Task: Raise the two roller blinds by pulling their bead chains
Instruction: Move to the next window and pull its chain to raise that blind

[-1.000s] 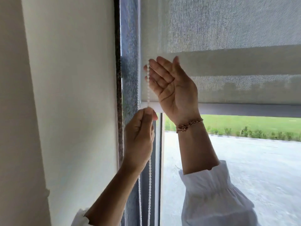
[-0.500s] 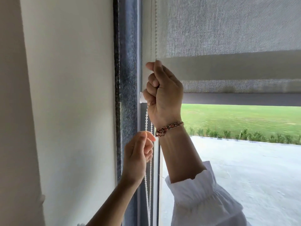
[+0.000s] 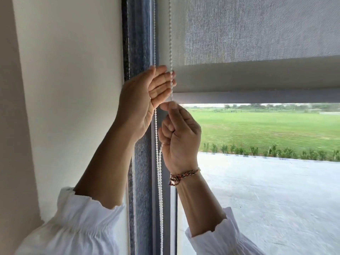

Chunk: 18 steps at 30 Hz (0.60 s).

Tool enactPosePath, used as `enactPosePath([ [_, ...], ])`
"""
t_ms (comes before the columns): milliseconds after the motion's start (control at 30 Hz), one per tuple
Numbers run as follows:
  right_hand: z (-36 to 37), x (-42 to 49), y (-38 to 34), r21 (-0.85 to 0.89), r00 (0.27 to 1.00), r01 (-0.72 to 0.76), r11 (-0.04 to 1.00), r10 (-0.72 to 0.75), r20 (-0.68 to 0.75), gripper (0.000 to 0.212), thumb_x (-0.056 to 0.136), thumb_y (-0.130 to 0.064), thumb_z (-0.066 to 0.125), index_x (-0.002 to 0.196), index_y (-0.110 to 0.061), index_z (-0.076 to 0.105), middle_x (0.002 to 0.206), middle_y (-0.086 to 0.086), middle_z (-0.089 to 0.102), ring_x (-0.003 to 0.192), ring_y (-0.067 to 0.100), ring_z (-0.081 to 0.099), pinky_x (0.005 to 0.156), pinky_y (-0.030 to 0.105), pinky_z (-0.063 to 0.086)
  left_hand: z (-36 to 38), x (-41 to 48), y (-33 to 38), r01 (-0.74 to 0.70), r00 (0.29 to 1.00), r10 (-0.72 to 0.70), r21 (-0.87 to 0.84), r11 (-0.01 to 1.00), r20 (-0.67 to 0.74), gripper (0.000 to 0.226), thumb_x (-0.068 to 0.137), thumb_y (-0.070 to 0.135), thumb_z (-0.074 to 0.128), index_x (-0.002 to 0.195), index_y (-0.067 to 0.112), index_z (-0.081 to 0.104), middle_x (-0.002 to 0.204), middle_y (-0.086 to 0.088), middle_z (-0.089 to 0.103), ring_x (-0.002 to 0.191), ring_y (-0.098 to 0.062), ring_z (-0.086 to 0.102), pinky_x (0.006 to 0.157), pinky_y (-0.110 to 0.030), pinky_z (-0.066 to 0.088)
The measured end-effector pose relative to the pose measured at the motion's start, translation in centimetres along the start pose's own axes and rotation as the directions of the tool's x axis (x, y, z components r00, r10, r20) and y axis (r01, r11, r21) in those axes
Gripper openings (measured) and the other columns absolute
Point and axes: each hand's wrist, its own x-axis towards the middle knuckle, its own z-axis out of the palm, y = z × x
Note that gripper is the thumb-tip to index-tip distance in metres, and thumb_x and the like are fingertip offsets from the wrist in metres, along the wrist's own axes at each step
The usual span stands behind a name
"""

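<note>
The white bead chain point(image 3: 170, 43) hangs in two strands beside the window frame. My right hand point(image 3: 181, 138), with a braided wristband, pinches the right strand between thumb and forefinger just below the blind's bottom bar point(image 3: 257, 97). My left hand point(image 3: 145, 96) is above it, open, palm turned right, fingertips against that same strand; the left strand passes behind this hand. The grey roller blind point(image 3: 257, 30) covers the upper window. A smoother grey band point(image 3: 257, 74) lies between its mesh and the bar; whether this is the other blind I cannot tell.
A cream wall point(image 3: 70, 89) fills the left. A dark window frame point(image 3: 138, 34) runs vertically beside the chain. Below the bar, the glass shows a lawn point(image 3: 266, 129) and pavement. Both chain strands hang down past the bottom edge.
My right hand closed on the chain and came down with it. My left hand let go lower down and rose above the right, open. The bottom bar sits higher in view.
</note>
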Motion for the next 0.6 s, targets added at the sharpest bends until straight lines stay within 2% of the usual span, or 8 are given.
enactPosePath([
  [100, -1.1, -1.1, 0.7, -0.029, 1.000, -0.004, 1.000, 0.004, -0.005, 0.021, 0.090, -0.013, 0.050, 0.076, -0.008, 0.065, 0.044, -0.011, 0.028, 0.039, 0.005, 0.017, 0.038, 0.018, 0.013, 1.0, 0.6, 1.1, -0.010, 0.999, 0.008, 0.037, 0.999, 0.049, 0.027, 0.098, 0.020, 0.034, 0.103, 0.010, 0.059, 0.100, -0.005, 0.070, 0.098, -0.018, 0.069, 0.088, -0.027, 0.055],
  [200, -1.6, -1.7, 1.0, -0.040, 1.000, -0.009, 0.999, 0.009, -0.006, 0.021, 0.087, -0.016, 0.051, 0.074, -0.011, 0.067, 0.044, -0.012, 0.029, 0.039, 0.004, 0.017, 0.038, 0.019, 0.012, 1.7, 0.9, 1.8, -0.009, 0.999, 0.006, 0.048, 0.999, 0.049, 0.023, 0.097, 0.016, 0.038, 0.099, 0.008, 0.060, 0.079, -0.001, 0.070, 0.070, -0.012, 0.068, 0.064, -0.021, 0.055],
  [267, -1.4, -1.9, 1.1, -0.064, 1.000, -0.016, 0.998, 0.016, 0.009, 0.022, 0.090, -0.014, 0.051, 0.075, -0.011, 0.067, 0.044, -0.012, 0.028, 0.039, 0.004, 0.017, 0.038, 0.019, 0.012, 2.0, 1.0, 1.8, -0.009, 0.999, 0.008, 0.044, 0.999, 0.034, 0.023, 0.097, 0.014, 0.038, 0.097, 0.007, 0.061, 0.059, 0.006, 0.059, 0.049, -0.004, 0.050, 0.046, -0.015, 0.039],
  [333, -1.0, -1.9, 1.3, -0.064, 0.999, -0.039, 0.997, 0.040, 0.025, 0.024, 0.092, -0.012, 0.048, 0.076, -0.010, 0.066, 0.045, -0.012, 0.028, 0.039, 0.003, 0.018, 0.038, 0.019, 0.012, 2.2, 1.2, 1.7, -0.020, 0.999, 0.019, 0.026, 0.999, 0.034, 0.025, 0.098, 0.013, 0.037, 0.091, 0.010, 0.060, 0.048, 0.011, 0.047, 0.040, -0.001, 0.032, 0.041, -0.015, 0.020],
  [400, -0.9, -1.6, 1.5, -0.063, 0.997, -0.066, 0.996, 0.069, 0.045, 0.024, 0.091, -0.015, 0.049, 0.076, -0.013, 0.067, 0.047, -0.008, 0.027, 0.040, 0.004, 0.019, 0.040, 0.020, 0.013, 2.2, 1.2, 1.7, -0.067, 0.997, 0.066, 0.051, 0.996, 0.032, 0.027, 0.098, 0.013, 0.037, 0.083, 0.012, 0.059, 0.046, 0.011, 0.042, 0.039, -0.002, 0.025, 0.041, -0.016, 0.014],
  [500, -1.2, -0.8, 1.6, -0.136, 0.993, -0.105, 0.985, 0.113, 0.047, 0.029, 0.088, -0.033, 0.053, 0.075, -0.013, 0.069, 0.054, 0.001, 0.039, 0.044, 0.009, 0.033, 0.046, 0.024, 0.031, 1.7, 1.1, 1.7, -0.136, 0.990, 0.133, 0.080, 0.988, 0.034, 0.029, 0.098, 0.013, 0.037, 0.077, 0.015, 0.058, 0.044, 0.012, 0.041, 0.038, -0.001, 0.023, 0.037, -0.014, 0.016],
  [567, -1.4, 0.0, 1.2, -0.196, 0.990, -0.136, 0.971, 0.137, -0.007, 0.041, 0.083, -0.047, 0.051, 0.077, -0.010, 0.069, 0.063, 0.002, 0.059, 0.058, 0.013, 0.057, 0.065, 0.031, 0.050, 1.2, 1.0, 1.7, -0.149, 0.989, 0.148, 0.084, 0.985, 0.019, 0.031, 0.098, 0.014, 0.036, 0.074, 0.016, 0.055, 0.043, 0.013, 0.039, 0.037, -0.001, 0.022, 0.036, -0.014, 0.016],
  [600, -1.4, 0.6, 0.8, -0.207, 0.989, -0.145, 0.967, 0.140, -0.038, 0.046, 0.079, -0.050, 0.049, 0.081, -0.009, 0.068, 0.069, 0.002, 0.065, 0.068, 0.014, 0.063, 0.075, 0.032, 0.053, 1.0, 1.0, 1.6, -0.155, 0.988, 0.154, 0.091, 0.984, 0.011, 0.031, 0.099, 0.015, 0.036, 0.074, 0.017, 0.054, 0.043, 0.013, 0.038, 0.037, -0.001, 0.021, 0.036, -0.014, 0.015],
])
